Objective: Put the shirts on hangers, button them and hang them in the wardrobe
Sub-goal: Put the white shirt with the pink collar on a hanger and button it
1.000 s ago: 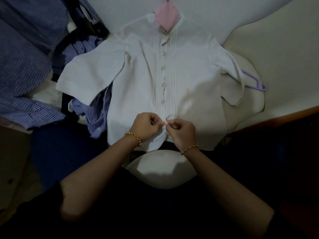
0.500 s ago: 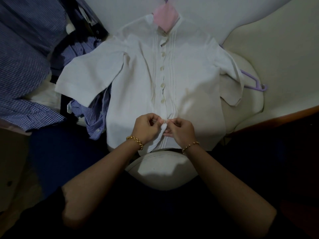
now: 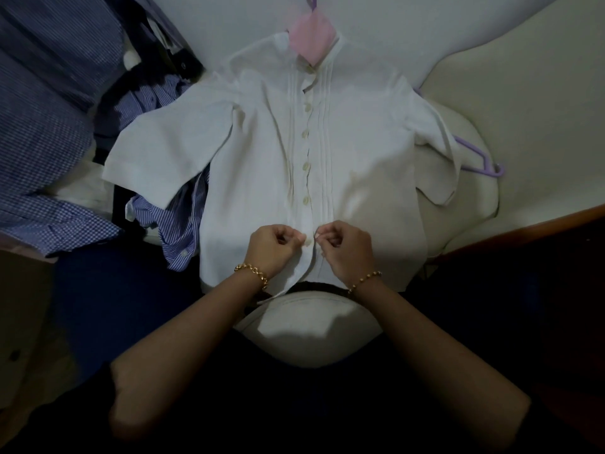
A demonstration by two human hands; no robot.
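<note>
The white shirt lies front up on the cream seat cushion, collar at the far end. A blue striped shirt pokes out from under its left side. At the near hem both hands sit knuckles up, fingers curled. The left hand pinches the placket beside a button, and the right hand pinches the opposite edge. Half a second ago the hands touched; now they are slightly apart, with the button showing between them.

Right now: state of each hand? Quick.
Left hand: closed, pinching the white shirt at its front edge beside the lowest button.
Right hand: closed, pinching the white shirt's opposite front edge.
</note>
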